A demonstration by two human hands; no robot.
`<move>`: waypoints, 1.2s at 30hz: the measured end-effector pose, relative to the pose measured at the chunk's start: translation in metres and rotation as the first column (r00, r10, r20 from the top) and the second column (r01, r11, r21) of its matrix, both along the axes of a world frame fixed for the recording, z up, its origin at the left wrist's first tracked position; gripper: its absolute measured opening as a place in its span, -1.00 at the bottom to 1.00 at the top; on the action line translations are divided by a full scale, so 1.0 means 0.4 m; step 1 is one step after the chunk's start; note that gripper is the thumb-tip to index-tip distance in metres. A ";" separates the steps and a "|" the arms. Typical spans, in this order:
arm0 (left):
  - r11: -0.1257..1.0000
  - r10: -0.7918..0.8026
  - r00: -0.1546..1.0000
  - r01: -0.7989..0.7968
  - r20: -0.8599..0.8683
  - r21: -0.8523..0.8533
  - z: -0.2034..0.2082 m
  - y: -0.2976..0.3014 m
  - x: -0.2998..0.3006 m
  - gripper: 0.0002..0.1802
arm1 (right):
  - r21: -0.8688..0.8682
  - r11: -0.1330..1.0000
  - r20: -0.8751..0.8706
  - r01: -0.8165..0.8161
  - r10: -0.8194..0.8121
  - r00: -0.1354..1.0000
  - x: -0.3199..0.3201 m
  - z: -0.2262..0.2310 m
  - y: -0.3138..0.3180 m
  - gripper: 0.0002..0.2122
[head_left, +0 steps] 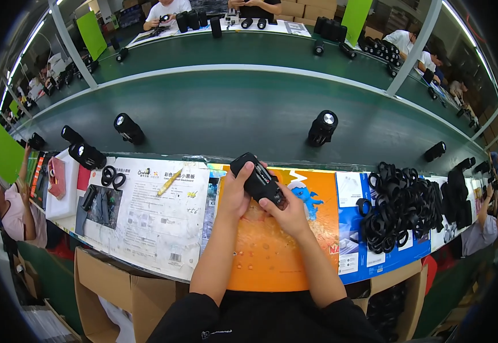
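Note:
I hold a black cylindrical device, which looks like a portable speaker (258, 178), tilted above the orange board. My left hand (235, 196) wraps its left side, with the thumb along the casing. At its lower right end, my right hand (288, 212) grips it with the thumb on top. Pale lettering runs along the casing. Beneath my hands lies the orange printed board (277, 251). Similar black speakers with silver round ends stand on the green conveyor belt beyond, one at the right (323, 128) and another at the left (129, 128).
A pile of black rings (400, 208) covers the blue board (349, 268) at right. On the white printed sheet (146, 246) at left lie a yellow pen (170, 183) and two black rings (113, 178). Cardboard boxes (103, 280) stand below the bench edge. Other people sit at both sides and across the belt.

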State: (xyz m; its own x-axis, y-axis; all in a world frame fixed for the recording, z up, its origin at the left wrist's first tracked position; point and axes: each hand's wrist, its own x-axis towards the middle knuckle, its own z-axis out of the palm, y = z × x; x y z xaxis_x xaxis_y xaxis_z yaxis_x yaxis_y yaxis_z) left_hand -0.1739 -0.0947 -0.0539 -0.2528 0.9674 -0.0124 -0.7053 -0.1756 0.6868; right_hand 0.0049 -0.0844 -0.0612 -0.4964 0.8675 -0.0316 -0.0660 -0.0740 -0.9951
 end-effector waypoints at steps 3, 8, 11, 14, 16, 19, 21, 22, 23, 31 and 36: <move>0.983 0.158 0.985 -0.163 0.070 0.087 -0.001 0.006 0.002 -0.47 | 0.413 0.910 0.153 0.042 -0.114 0.982 -0.014 0.003 -0.017 -0.25; 0.958 0.161 0.986 -0.169 0.052 0.231 -0.029 -0.005 -0.039 -0.26 | 0.623 0.779 0.151 0.073 -0.212 0.966 -0.048 -0.027 -0.034 -0.19; 0.961 0.029 0.997 -0.046 0.067 0.274 -0.059 0.000 -0.043 -0.17 | 0.472 0.881 0.072 0.035 -0.078 0.994 -0.044 -0.050 -0.035 -0.19; 0.954 -0.061 0.991 0.022 0.122 0.299 -0.072 0.007 -0.030 -0.16 | 0.300 0.953 -0.082 0.048 -0.024 0.996 -0.043 -0.060 -0.040 -0.20; 0.952 -0.074 0.990 0.035 0.118 0.305 -0.075 0.008 -0.024 -0.16 | 0.223 0.974 -0.126 0.032 -0.004 0.992 -0.038 -0.066 -0.040 -0.20; 0.949 -0.095 0.991 0.063 0.090 0.309 -0.075 0.006 -0.024 -0.16 | 0.185 0.983 -0.132 0.014 0.011 0.991 -0.035 -0.066 -0.039 -0.19; 0.949 -0.104 0.992 0.079 0.067 0.305 -0.069 0.002 -0.024 -0.16 | 0.157 0.988 -0.155 0.007 0.018 0.988 -0.035 -0.058 -0.039 -0.18; 0.952 -0.099 0.993 0.078 0.056 0.295 -0.065 -0.001 -0.024 -0.18 | 0.129 0.992 -0.178 -0.002 0.025 0.984 -0.036 -0.056 -0.040 -0.18; 0.955 -0.094 0.995 0.078 0.045 0.285 -0.061 -0.003 -0.023 -0.20 | 0.128 0.992 -0.177 -0.002 0.025 0.984 -0.035 -0.057 -0.040 -0.18; 0.957 -0.064 0.997 0.048 0.045 0.287 -0.057 -0.014 -0.018 -0.27 | 0.100 0.994 -0.167 -0.038 0.055 0.984 -0.031 -0.073 -0.034 -0.17; 0.949 -0.100 0.994 0.081 0.050 0.304 -0.069 0.008 0.006 -0.27 | 0.168 0.986 -0.126 -0.007 0.029 0.992 -0.005 -0.084 -0.017 -0.19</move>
